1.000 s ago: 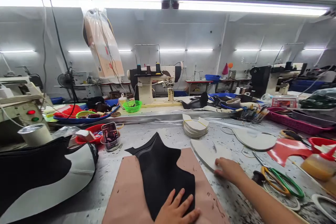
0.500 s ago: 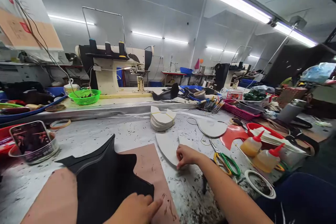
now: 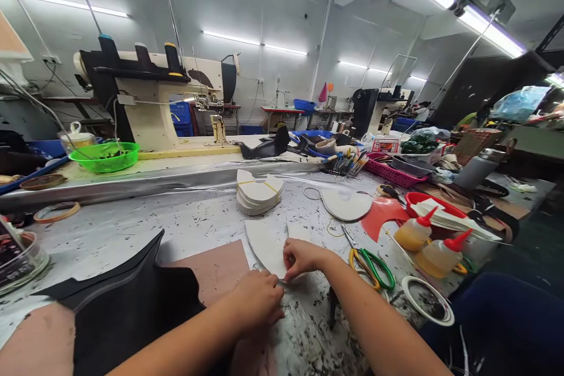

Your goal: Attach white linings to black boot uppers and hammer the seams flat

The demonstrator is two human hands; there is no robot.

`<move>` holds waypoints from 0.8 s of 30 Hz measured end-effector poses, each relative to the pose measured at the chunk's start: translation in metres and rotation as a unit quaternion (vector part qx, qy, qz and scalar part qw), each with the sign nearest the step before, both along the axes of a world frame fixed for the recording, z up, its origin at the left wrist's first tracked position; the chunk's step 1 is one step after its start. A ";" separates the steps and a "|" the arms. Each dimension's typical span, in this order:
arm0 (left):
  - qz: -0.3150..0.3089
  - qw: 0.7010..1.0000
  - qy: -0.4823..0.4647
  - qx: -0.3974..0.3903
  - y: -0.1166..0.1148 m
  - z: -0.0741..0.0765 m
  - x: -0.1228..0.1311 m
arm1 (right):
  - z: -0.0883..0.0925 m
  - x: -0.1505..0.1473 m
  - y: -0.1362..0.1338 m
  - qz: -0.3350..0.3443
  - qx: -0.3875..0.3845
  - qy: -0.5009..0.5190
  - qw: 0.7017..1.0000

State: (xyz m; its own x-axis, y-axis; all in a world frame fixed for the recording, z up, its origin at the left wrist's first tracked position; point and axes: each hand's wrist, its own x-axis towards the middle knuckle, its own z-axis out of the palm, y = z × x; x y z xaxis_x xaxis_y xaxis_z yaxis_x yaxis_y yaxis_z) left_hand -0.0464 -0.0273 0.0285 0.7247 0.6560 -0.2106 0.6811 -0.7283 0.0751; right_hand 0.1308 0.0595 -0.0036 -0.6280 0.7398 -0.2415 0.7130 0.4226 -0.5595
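Note:
A white U-shaped piece [image 3: 264, 242] lies flat on the worktable, its open end facing away. My right hand [image 3: 304, 257] has thumb and forefinger pinched at the near curved edge of this piece. Close by on the left is my left hand [image 3: 259, 299], back up, with loosely bent fingers and nothing visible in them. Its fingertips hover near the same edge; whether they touch it I cannot tell. Black leather-like pieces [image 3: 132, 305] lie at the left on a pinkish-brown sheet [image 3: 220, 267], partly covered by my left forearm.
Behind stands a banded stack of white U-shaped pieces [image 3: 259, 194]; another white piece [image 3: 346, 204] is right of it. Scissors [image 3: 372, 264], glue bottles [image 3: 440, 255] and a tape roll [image 3: 427, 301] lie at the right. A sewing machine [image 3: 150, 111] stands beyond.
My left hand has moved from the black pieces rightward and forward, close to my right hand. My right hand stays at the white piece's edge. The view has turned slightly right.

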 end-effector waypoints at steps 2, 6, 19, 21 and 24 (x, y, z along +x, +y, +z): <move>0.002 1.000 0.004 0.001 0.003 -0.003 0.000 | 0.001 0.000 0.001 0.000 -0.007 0.000 1.000; 0.013 1.000 0.006 0.003 0.007 -0.009 -0.005 | 0.004 -0.001 0.002 -0.004 -0.015 -0.006 1.000; 0.022 1.000 0.011 0.013 0.008 -0.009 -0.011 | 0.012 -0.002 0.000 -0.009 -0.023 -0.023 0.999; 0.023 1.000 0.013 0.013 0.008 -0.009 -0.011 | 0.013 -0.002 -0.002 -0.007 -0.022 -0.026 0.999; 0.023 1.000 0.014 0.010 0.008 -0.009 -0.010 | 0.013 -0.004 -0.005 -0.008 -0.009 -0.036 0.999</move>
